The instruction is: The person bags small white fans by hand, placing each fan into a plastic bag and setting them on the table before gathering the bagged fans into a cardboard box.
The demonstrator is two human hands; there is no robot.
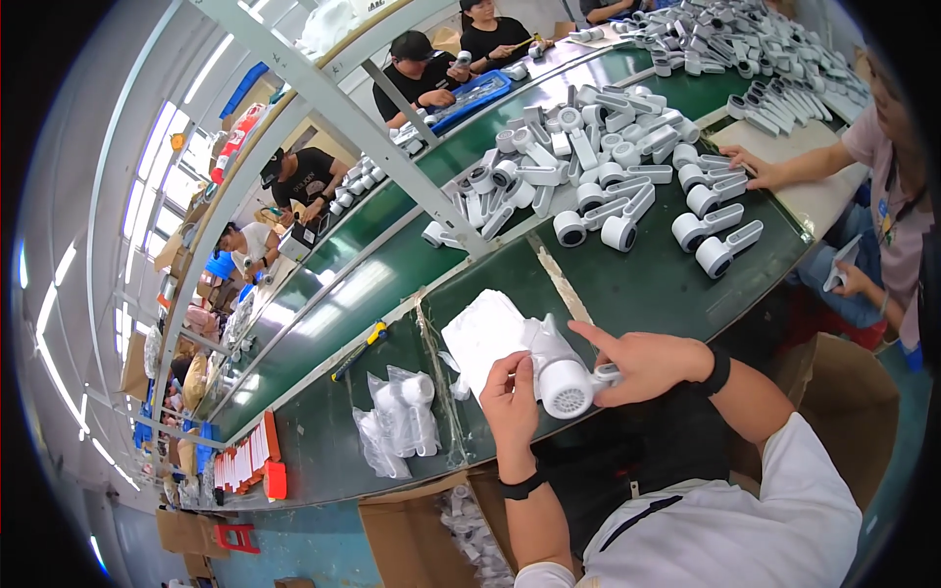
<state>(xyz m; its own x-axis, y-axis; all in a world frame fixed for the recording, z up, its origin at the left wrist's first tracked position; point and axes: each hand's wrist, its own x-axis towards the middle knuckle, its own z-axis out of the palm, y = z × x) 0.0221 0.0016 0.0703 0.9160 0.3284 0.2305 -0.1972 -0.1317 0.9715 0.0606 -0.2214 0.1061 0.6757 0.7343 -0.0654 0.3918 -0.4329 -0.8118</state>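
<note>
A white handheld appliance [567, 388] with a round perforated head and a looped handle is between my hands, just above the bench edge. My right hand [652, 367] has its thumb and lower fingers closed around the handle, while its index finger points out straight. Thin, crinkled plastic bag [549, 338] film shows beside the round head. Against it, my left hand [512, 397] pinches with thumb and fingers; their tips are partly hidden. Under and behind lies a stack of white bags or sheets [482, 333]. To the left, several bagged appliances [402, 416] rest on the green bench.
A large pile of grey-white appliances [588, 147] covers the far bench. A yellow-black tool [361, 350] lies near a metal post [392, 147]. Below is an open cardboard box [412, 529] with bagged items. At right, a co-worker's hand [750, 169] touches appliances.
</note>
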